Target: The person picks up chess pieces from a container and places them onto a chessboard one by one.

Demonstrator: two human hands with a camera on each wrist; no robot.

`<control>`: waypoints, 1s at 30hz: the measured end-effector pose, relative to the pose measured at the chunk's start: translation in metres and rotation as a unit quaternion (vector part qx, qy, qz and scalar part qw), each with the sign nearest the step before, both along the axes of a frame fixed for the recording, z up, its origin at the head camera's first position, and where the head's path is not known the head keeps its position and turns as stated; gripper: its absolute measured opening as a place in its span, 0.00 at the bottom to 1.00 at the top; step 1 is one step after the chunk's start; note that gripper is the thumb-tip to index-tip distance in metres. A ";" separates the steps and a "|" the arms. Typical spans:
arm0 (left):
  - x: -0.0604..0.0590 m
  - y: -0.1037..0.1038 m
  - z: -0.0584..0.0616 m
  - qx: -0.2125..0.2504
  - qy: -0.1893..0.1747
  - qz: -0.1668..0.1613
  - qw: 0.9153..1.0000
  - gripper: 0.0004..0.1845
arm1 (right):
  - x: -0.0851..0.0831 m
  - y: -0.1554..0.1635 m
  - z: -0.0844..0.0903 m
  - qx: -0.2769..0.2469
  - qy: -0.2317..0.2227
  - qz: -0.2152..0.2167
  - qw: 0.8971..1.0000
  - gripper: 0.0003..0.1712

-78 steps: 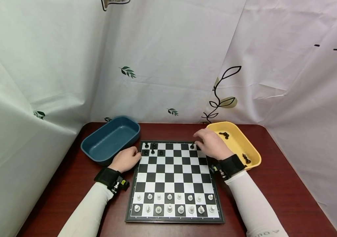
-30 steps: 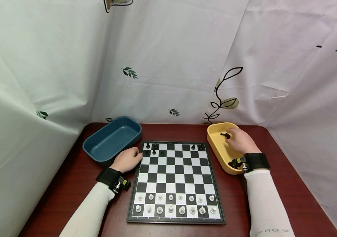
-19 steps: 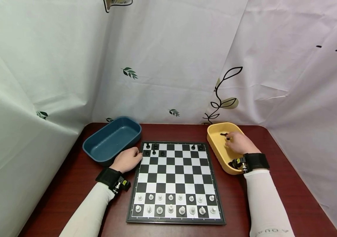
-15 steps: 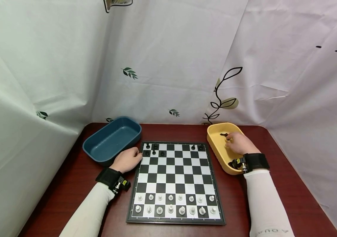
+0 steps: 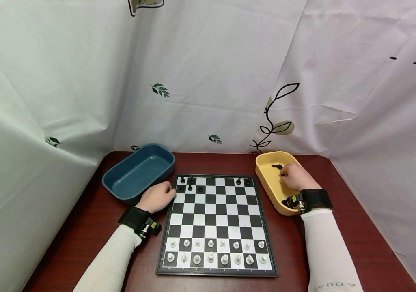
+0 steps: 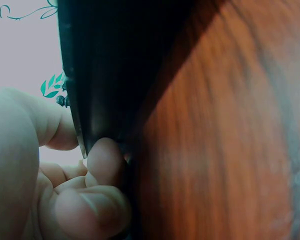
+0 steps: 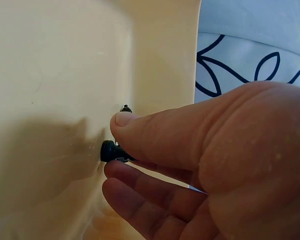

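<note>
A chessboard [image 5: 216, 215] lies mid-table, with white pieces [image 5: 215, 250] filling its two near rows and several black pieces [image 5: 190, 184] at its far edge. My left hand [image 5: 156, 196] sits at the board's far-left side. There its thumb and curled fingers [image 6: 106, 159] pinch the board's black edge [image 6: 105, 75]. My right hand [image 5: 283, 173] is inside the yellow tray [image 5: 266, 162]. In the right wrist view the thumb and fingers of my right hand [image 7: 115, 152] pinch a small black piece [image 7: 108, 150] against the yellow tray's floor [image 7: 50, 75]. Another black piece [image 5: 276, 166] lies just beyond.
A blue tray [image 5: 113, 182] with nothing visible in it stands at the far left, close to my left hand. White patterned cloth [image 5: 208, 81] walls in the dark red table [image 5: 339, 227] on three sides. Two black pieces [image 5: 242, 181] stand at the board's far right.
My right hand left the board's far-right corner, where one more black piece now stands, and went into the yellow tray. There its fingers closed on a black piece. My left hand stayed put.
</note>
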State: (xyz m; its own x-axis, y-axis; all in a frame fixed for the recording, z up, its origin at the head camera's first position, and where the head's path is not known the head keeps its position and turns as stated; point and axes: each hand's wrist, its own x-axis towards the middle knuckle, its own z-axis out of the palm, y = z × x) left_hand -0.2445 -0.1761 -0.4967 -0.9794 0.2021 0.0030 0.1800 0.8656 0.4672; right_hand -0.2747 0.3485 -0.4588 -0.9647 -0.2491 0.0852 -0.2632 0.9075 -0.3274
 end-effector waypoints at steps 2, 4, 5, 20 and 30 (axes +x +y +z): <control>0.000 0.000 0.000 0.001 -0.001 0.000 1.000 0.15 | 0.000 0.000 -0.001 0.002 -0.001 0.004 1.000 0.11; 0.001 0.000 0.000 0.001 -0.002 0.000 1.000 0.15 | 0.000 0.000 -0.002 0.004 -0.003 0.005 1.000 0.11; 0.001 -0.001 0.000 0.001 -0.003 0.000 1.000 0.15 | 0.000 0.000 -0.002 0.004 -0.005 0.004 1.000 0.11; 0.000 0.000 0.000 0.002 0.004 0.002 1.000 0.16 | -0.001 0.003 -0.001 -0.007 -0.045 0.012 0.999 0.13; 0.001 0.001 0.001 0.001 0.001 0.003 1.000 0.15 | -0.001 0.004 -0.001 -0.007 -0.055 0.008 0.998 0.11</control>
